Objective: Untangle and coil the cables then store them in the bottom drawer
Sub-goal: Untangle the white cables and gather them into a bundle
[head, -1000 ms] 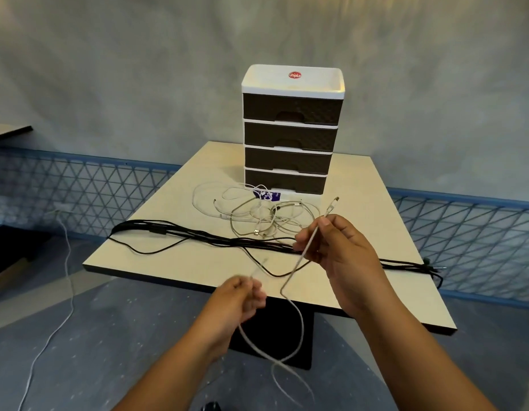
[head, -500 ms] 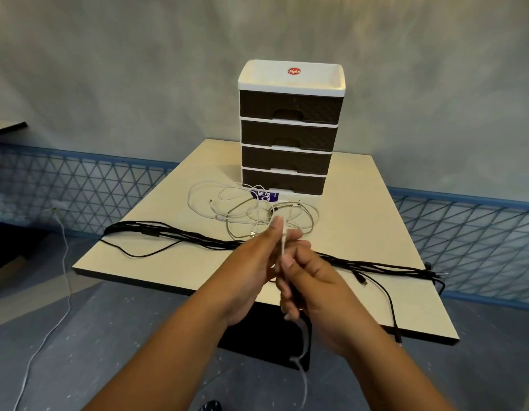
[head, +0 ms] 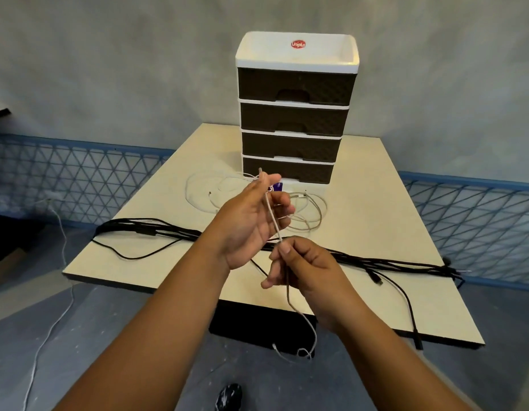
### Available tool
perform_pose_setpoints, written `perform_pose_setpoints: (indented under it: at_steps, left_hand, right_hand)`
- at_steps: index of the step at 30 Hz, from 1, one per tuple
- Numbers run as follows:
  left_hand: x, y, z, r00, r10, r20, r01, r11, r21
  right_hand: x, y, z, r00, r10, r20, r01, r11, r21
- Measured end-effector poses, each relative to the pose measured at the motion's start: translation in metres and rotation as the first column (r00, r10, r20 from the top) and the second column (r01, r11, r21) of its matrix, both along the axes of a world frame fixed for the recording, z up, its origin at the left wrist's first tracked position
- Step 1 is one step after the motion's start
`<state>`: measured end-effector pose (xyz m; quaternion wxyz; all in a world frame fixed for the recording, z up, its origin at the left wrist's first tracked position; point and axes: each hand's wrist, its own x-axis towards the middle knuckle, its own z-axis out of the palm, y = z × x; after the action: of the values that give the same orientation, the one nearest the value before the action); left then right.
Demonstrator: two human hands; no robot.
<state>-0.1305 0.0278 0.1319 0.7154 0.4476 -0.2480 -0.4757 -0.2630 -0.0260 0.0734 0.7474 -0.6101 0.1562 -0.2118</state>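
A thin grey cable [head: 273, 221] runs between both hands above the table's front half. My left hand [head: 251, 221] pinches its plug end, which points upward, with the palm turned toward me. My right hand [head: 304, 266] pinches the same cable lower down; the rest hangs to the floor below the table edge. Several white cables [head: 203, 197] and grey loops [head: 312, 210] lie tangled in front of the drawer unit [head: 295, 114]. Its bottom drawer [head: 287, 171] is closed. A bundle of black cables [head: 144, 229] stretches across the table.
The beige table [head: 376, 209] stands against a grey wall with blue mesh fencing [head: 64, 179] behind. A black cable end [head: 411, 315] hangs over the table's right front edge. A white cord [head: 61, 277] trails on the floor at left.
The hands were apart, then met; now my left hand has risen with the plug end while my right hand has dropped lower, drawing a straight length of cable between them.
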Motion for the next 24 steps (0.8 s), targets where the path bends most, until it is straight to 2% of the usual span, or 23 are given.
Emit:
perform_pose_setpoints:
  at_steps: [3, 5, 7, 9, 11, 14, 16, 19, 21, 24]
  left_hand:
    - [0.024, -0.005, -0.007, 0.999, 0.027, -0.046, -0.031, 0.996, -0.083]
    - [0.045, -0.005, -0.004, 0.994, 0.048, -0.093, -0.059, 0.991, -0.119]
    - [0.072, -0.005, 0.000, 0.994, 0.094, -0.052, -0.099, 0.988, -0.121]
    - [0.097, -0.007, 0.003, 0.986, 0.151, 0.071, -0.143, 0.984, -0.110]
    - [0.119, -0.011, 0.003, 0.963, 0.186, 0.194, -0.172, 0.981, -0.086]
    - [0.145, -0.022, -0.001, 0.949, 0.192, 0.249, -0.184, 0.981, -0.054]
    - [0.160, -0.029, -0.005, 0.956, 0.172, 0.238, -0.167, 0.985, -0.042]
    - [0.178, -0.038, -0.010, 0.966, 0.158, 0.204, -0.155, 0.987, -0.029]
    - [0.190, -0.043, -0.012, 0.974, 0.154, 0.167, -0.152, 0.988, -0.023]
    - [0.205, -0.048, -0.013, 0.982, 0.140, 0.124, -0.144, 0.989, 0.022]
  right_hand:
    - [0.019, -0.005, -0.007, 0.997, 0.057, -0.051, -0.057, 0.998, 0.002]
    - [0.030, -0.008, -0.013, 0.975, 0.127, -0.184, -0.141, 0.988, -0.067]
    - [0.043, -0.015, -0.018, 0.922, 0.141, -0.360, -0.230, 0.949, -0.217]
    - [0.055, -0.026, -0.021, 0.881, 0.084, -0.466, -0.265, 0.904, -0.337]
    - [0.071, -0.040, -0.022, 0.872, -0.002, -0.489, -0.215, 0.897, -0.387]
    - [0.096, -0.065, -0.027, 0.855, -0.170, -0.490, -0.105, 0.869, -0.484]
    - [0.114, -0.083, -0.032, 0.821, -0.301, -0.486, -0.105, 0.756, -0.646]
    - [0.138, -0.105, -0.042, 0.796, -0.395, -0.459, -0.235, 0.497, -0.835]
    - [0.154, -0.115, -0.048, 0.770, -0.428, -0.473, -0.345, 0.344, -0.873]
    - [0.173, -0.124, -0.050, 0.703, -0.469, -0.535, -0.507, 0.197, -0.839]
